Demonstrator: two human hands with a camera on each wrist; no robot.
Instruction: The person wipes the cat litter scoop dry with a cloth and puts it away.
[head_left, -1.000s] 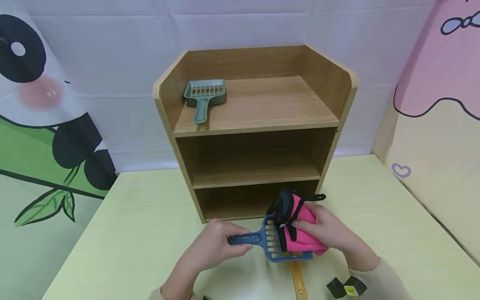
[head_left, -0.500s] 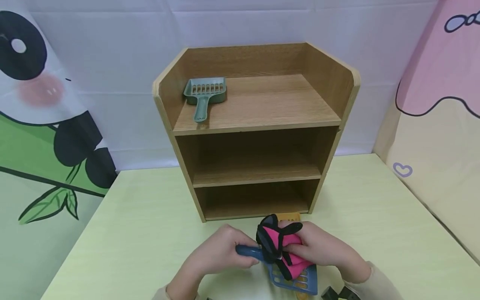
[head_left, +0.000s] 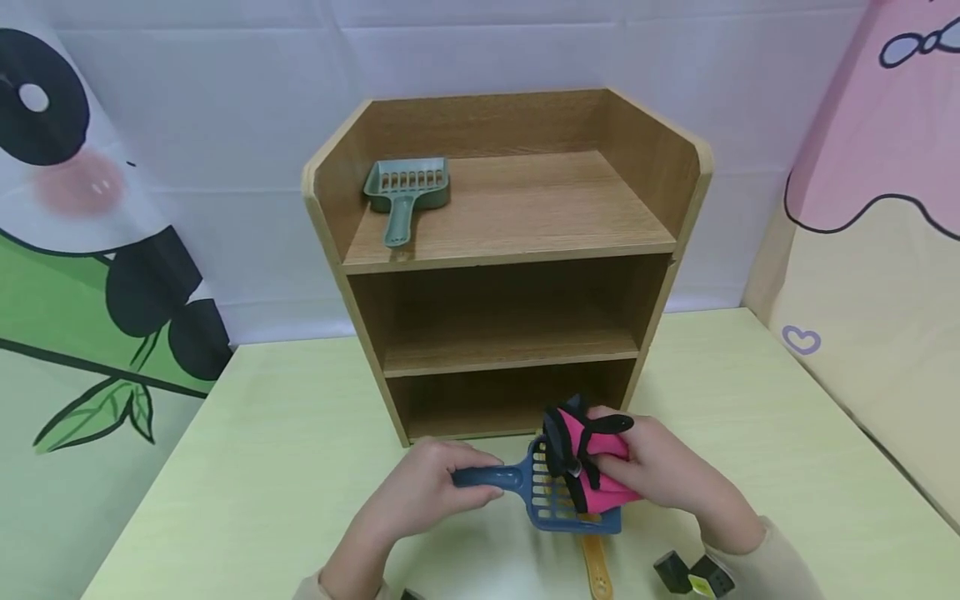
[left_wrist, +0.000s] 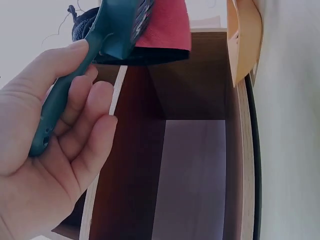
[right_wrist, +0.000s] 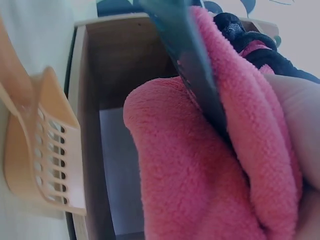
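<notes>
In the head view my left hand (head_left: 420,492) grips the handle of a blue litter scoop (head_left: 491,477), its slotted pan held out to the right. My right hand (head_left: 660,467) grips a pink plush cloth with black trim and straps (head_left: 607,498), which lies over the pan. The right wrist view shows the cloth (right_wrist: 185,165) folded round both faces of the scoop (right_wrist: 200,75). Below them an orange litter scoop (head_left: 596,567) lies on the table, its pan mostly hidden in the head view; its slots (right_wrist: 55,150) show in the right wrist view.
A wooden shelf unit (head_left: 510,260) stands just beyond my hands. On its top board, at the left, sits a green litter scoop (head_left: 405,196) in a holder. Small dark blocks (head_left: 690,575) show by my right sleeve. Printed cloth hangs behind the table (head_left: 247,467).
Half a second ago both hands, the blue scoop and the cloth were nearer to me; now they are farther forward again. The cloth has slid along the pan, away from the handle.
</notes>
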